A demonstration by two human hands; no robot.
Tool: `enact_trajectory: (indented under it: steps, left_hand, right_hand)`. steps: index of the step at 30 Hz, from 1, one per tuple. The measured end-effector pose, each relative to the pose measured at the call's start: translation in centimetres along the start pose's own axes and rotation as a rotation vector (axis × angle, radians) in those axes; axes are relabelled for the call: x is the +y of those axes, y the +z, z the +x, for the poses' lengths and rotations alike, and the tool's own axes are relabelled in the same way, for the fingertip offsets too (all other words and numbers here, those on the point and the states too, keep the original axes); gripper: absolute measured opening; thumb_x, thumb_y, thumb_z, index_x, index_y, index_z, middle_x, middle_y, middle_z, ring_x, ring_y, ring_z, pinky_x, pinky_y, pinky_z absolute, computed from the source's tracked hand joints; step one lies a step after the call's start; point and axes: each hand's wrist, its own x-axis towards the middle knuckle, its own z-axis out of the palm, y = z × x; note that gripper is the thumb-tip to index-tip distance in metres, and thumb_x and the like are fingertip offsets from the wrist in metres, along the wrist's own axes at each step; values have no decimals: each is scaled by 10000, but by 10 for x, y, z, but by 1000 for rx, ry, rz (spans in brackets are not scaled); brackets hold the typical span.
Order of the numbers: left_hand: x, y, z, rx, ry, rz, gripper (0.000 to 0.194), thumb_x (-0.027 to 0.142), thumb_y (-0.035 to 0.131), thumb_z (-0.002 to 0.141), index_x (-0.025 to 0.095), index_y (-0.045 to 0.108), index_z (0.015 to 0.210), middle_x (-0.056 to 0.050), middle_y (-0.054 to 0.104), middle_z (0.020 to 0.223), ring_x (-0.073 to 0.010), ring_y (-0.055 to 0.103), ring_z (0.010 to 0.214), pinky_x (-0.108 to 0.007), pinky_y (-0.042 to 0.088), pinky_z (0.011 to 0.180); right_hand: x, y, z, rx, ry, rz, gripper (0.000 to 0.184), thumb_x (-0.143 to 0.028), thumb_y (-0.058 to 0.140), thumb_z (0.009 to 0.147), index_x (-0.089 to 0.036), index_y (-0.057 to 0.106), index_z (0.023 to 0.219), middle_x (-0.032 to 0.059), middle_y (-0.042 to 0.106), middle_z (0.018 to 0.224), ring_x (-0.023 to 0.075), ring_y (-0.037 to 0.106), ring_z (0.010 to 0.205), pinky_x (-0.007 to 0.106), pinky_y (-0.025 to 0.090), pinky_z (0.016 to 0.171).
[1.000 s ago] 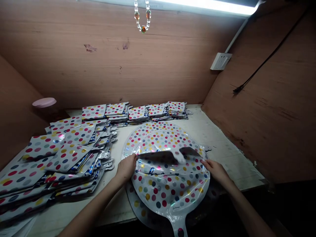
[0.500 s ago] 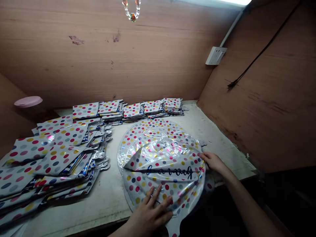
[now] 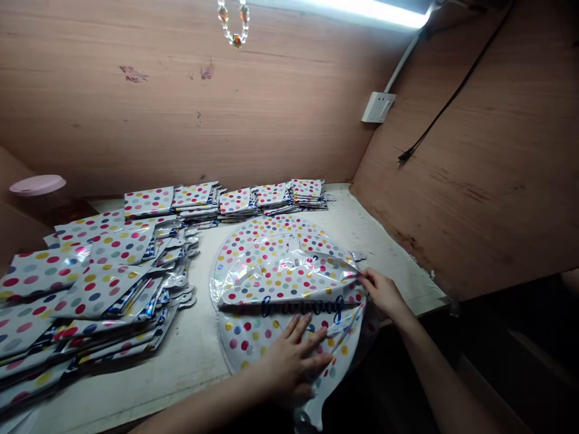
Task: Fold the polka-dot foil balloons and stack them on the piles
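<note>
A round foil balloon point(image 3: 253, 343) lies flat on the worktop point(image 3: 389, 241), right of centre, its thin, glossy film printed with multicoloured polka dots and crinkling into bright creases. Its upper layer is folded over in a soft, puffy ridge point(image 3: 289, 280), with a line of dark blue script lettering point(image 3: 302, 307) running just below the fold. The narrow neck point(image 3: 310, 416) points down and runs off the worktop's near edge at the bottom of the frame, and a small silver tab point(image 3: 357, 255) sticks out at the upper right. The hands are apart on the balloon: the left hand point(image 3: 294, 361) lies open and flat on its lower middle, fingers spread, while the right hand point(image 3: 382, 294) pinches the fold's right end at the balloon's edge. Bare worktop lies to the right of the balloon and in a strip to its left. Beyond that strip, overlapping stacks of flat polka-dot balloons point(image 3: 104, 271) fill the left of the frame, and a row of smaller stacks point(image 3: 237, 202) lines the back. Plywood walls point(image 3: 136, 120) rise behind, with a white wall socket point(image 3: 378, 107) and black cable point(image 3: 452, 90) at upper right.
</note>
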Motion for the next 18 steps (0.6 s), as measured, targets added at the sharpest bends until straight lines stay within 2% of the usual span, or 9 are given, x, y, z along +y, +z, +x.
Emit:
enact_trajectory:
  steps: [2,4,7,9,11,12,13,15,18]
  left_hand:
    - [6,11,-1,-75,73,28,680,541,659,750,333,443,1361,-3,228,1547,-400,119,1410,-632,188,1096]
    - [8,13,-6,-99,154,33,593,487,663,768,324,501,1314,10,290,1524,-379,139,1412,-617,183,1109]
    - [1,4,-11,5,210,29,408,343,595,853,308,540,1256,4,461,1423,-280,293,1380,-509,253,1125]
    - [-10,-7,-15,234,55,85,421,231,532,891,303,478,1302,-26,501,1381,-224,369,1340,-454,275,1120]
    - [-28,-18,-24,494,-295,192,550,194,536,881,278,350,1391,-95,430,1423,-255,342,1351,-512,228,1118]
    - [-38,-23,-30,569,-479,235,643,218,575,856,256,281,1427,-135,376,1448,-300,308,1363,-568,193,1107]
    - [-48,-29,-38,591,-641,251,744,260,624,820,232,226,1448,-167,350,1452,-342,296,1358,-610,178,1086]
    - [-68,-37,-57,485,-852,182,874,350,694,745,188,206,1452,-185,435,1367,-376,388,1278,-611,257,1033]
    - [-90,-45,-82,248,-908,-32,754,438,698,717,195,384,1358,-94,607,1086,-301,560,1035,-468,413,908]
  right_hand:
    - [-6,-5,4,95,-8,-3,221,-403,416,832,-230,544,781,32,641,707,210,581,678,279,408,638]
    - [-13,-10,11,213,-27,9,236,-407,400,852,-224,546,826,38,634,726,203,573,680,279,407,649]
    - [-19,-13,15,289,-61,78,277,-441,386,881,-216,545,861,42,629,753,190,569,688,274,415,658]
    - [-19,-11,9,197,-94,162,280,-465,445,865,-215,541,947,44,644,827,190,592,737,270,440,671]
    - [-13,-2,-5,71,-146,161,387,-436,577,791,-215,509,1101,61,648,982,213,609,867,289,471,736]
    - [-7,4,-14,38,-167,107,476,-384,624,749,-212,483,1170,73,636,1043,231,602,929,312,477,776]
    - [1,10,-22,35,-177,25,530,-314,632,724,-202,467,1215,85,626,1070,248,591,965,340,477,806]
    - [19,22,-36,107,-185,-153,505,-178,559,710,-173,494,1211,103,624,1052,269,574,979,388,471,834]
    - [42,29,-48,261,-254,-312,359,-94,468,744,-181,583,1073,95,640,970,274,560,941,420,462,840]
